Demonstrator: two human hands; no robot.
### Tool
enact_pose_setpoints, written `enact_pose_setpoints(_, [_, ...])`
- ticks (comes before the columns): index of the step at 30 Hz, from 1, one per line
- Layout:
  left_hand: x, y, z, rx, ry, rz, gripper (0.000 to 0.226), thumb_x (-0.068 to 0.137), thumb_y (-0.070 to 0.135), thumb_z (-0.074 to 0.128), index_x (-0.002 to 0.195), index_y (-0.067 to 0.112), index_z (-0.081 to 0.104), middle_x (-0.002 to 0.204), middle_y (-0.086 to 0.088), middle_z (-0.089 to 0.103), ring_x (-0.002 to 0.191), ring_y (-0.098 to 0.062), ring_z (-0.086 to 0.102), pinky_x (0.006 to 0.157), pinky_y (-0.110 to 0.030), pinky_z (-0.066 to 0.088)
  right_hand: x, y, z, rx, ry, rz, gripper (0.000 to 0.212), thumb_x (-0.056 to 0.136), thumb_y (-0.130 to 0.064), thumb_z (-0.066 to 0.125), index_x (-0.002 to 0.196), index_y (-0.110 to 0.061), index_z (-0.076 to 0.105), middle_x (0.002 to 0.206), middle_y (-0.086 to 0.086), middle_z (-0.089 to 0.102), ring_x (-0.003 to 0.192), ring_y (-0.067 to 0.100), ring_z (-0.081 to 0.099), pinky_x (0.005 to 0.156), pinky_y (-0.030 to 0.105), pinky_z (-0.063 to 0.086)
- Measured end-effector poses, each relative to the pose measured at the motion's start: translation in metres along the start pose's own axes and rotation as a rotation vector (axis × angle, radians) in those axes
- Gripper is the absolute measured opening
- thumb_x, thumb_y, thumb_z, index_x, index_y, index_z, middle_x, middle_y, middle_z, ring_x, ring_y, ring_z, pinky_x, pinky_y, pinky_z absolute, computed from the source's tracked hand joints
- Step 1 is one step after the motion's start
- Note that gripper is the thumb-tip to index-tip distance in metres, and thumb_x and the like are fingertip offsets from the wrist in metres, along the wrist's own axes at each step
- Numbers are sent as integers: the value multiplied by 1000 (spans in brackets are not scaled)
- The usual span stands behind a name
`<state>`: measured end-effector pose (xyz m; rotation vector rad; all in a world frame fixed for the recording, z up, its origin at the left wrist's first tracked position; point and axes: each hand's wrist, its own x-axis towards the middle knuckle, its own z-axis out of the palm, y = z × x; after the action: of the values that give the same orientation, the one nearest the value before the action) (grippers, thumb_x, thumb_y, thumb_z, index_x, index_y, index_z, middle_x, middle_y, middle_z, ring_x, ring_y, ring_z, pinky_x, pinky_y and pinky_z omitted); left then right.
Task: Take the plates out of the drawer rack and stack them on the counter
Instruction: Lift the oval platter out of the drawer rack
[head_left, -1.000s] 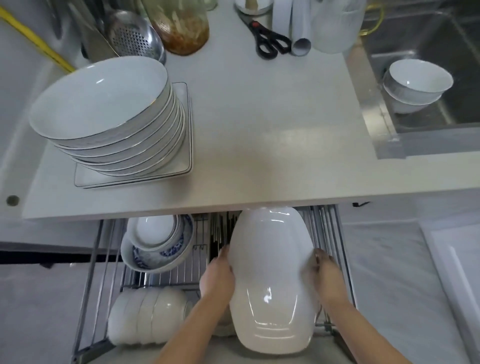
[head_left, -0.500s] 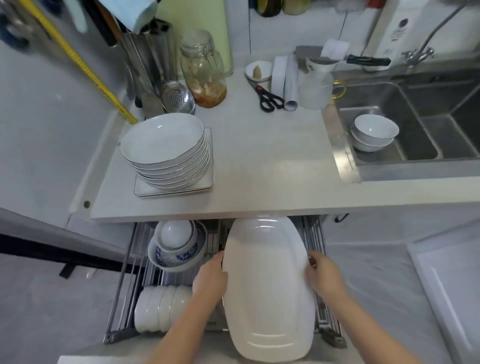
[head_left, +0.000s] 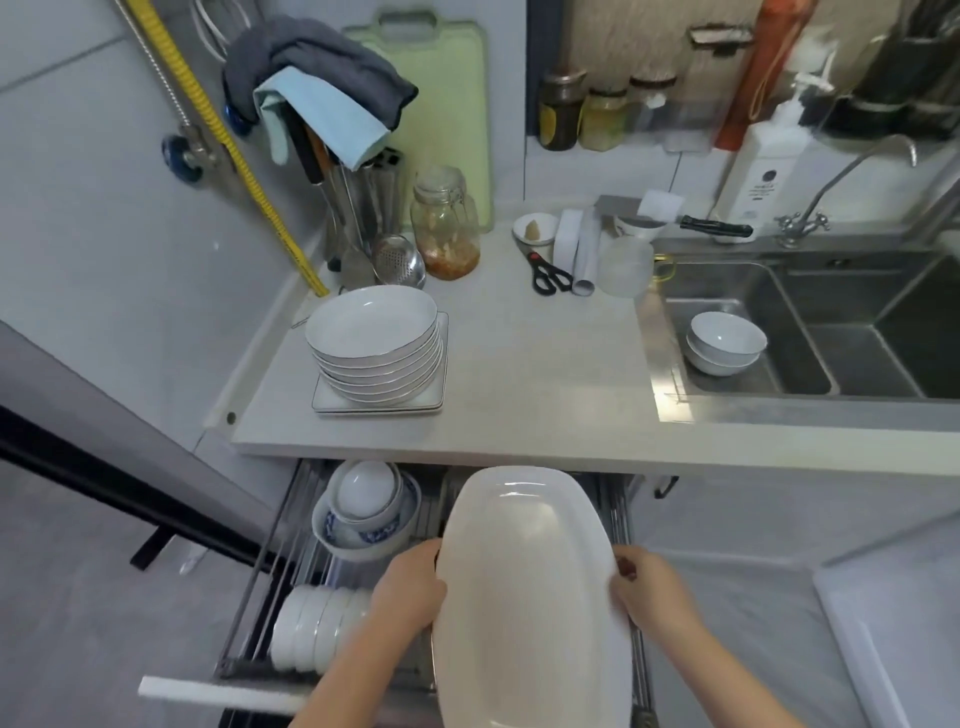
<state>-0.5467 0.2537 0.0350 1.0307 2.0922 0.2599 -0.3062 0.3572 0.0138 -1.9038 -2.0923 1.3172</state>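
A person's left hand (head_left: 410, 590) and right hand (head_left: 649, 597) hold a large white oval platter (head_left: 527, 592) by its long edges above the open drawer rack (head_left: 270, 587), below the front edge of the counter (head_left: 540, 374). The fingers (head_left: 621, 564) of the right hand curl over the platter's rim and pinch it; those of the left hand wrap the opposite rim, mostly hidden beneath it.

The platter looks glossy and wide for an edge grip, so it could slip, or its far end could knock the counter's lip as it rises, should the lift come up too close under the overhang. Setting it on the round dishes ahead of the left hand would likely leave it unsteady, since it is longer than they are.

The count: one platter in hand. On the counter, well ahead of the left fingers, stands one stack of plates (head_left: 379, 348), about seven round deep ones on what look like two square ones. In the rack, just left of the left hand, lie a row of small white bowls (head_left: 317, 629), roughly five, and ahead of it blue-patterned bowls (head_left: 363, 512) nested, number unclear. Two bowls in the sink (head_left: 724, 343) sit far ahead of the right fingers.
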Motion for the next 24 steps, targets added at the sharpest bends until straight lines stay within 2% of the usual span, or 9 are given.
enact_pose_setpoints(4, [-10,11,-9,24,41,37,44,82,6,47,123,19,57,118,-2,65,107,-19,58,85,-28,45,-10,-6,-22,42,14,-22,32,81,0,45,92,-21,67,72,0,65,58,18,56,52,23,41])
enact_pose_setpoints(6, [-11,21,-17,19,74,69,44,81,4,47,121,18,59,114,-2,65,98,-16,56,77,-25,40,-10,-12,-35,42,31,-44,32,80,0,45,90,-21,66,69,-1,62,56,19,54,52,23,40])
enact_pose_setpoints(8, [-8,33,-25,18,93,102,44,82,3,47,122,17,58,113,-2,64,94,-14,52,76,-23,38,-8,-20,-49,53,51,-68,31,77,1,43,86,-19,66,65,-3,59,58,21,53,56,26,44])
enact_pose_setpoints(10, [-3,47,-34,29,118,130,43,82,4,46,121,16,59,116,-4,65,100,-18,56,78,-24,39,-4,-31,-64,96,73,-90,31,77,5,42,82,-16,65,62,-3,56,61,23,51,65,37,56])
enact_pose_setpoints(13, [12,70,-51,14,162,147,39,83,6,44,116,13,63,117,-5,66,105,-23,58,79,-27,41,8,-49,-85,105,99,-105,31,76,8,40,83,-7,66,62,2,53,61,26,48,70,49,59])
enact_pose_setpoints(15, [26,86,-64,46,178,165,36,84,6,43,113,10,62,118,-8,65,107,-27,58,83,-29,43,21,-61,-97,129,132,-105,32,77,9,41,87,-6,67,64,4,55,60,28,49,64,46,60])
enact_pose_setpoints(19, [60,116,-90,66,212,195,42,85,4,43,124,9,58,124,-12,62,112,-29,57,87,-30,45,53,-81,-118,104,205,-96,30,78,6,42,91,-3,67,84,18,66,76,39,58,74,49,58])
enact_pose_setpoints(21, [79,129,-98,81,202,200,44,85,1,41,125,8,57,122,-13,62,110,-30,58,87,-31,47,70,-88,-126,126,215,-80,31,79,6,41,92,-3,67,87,18,67,78,39,61,68,49,60])
enact_pose_setpoints(24, [105,142,-107,85,191,205,42,82,1,41,118,10,61,115,-12,66,103,-30,61,82,-35,52,95,-101,-136,105,238,-63,32,79,6,41,95,-1,67,91,17,69,82,39,65,68,50,60])
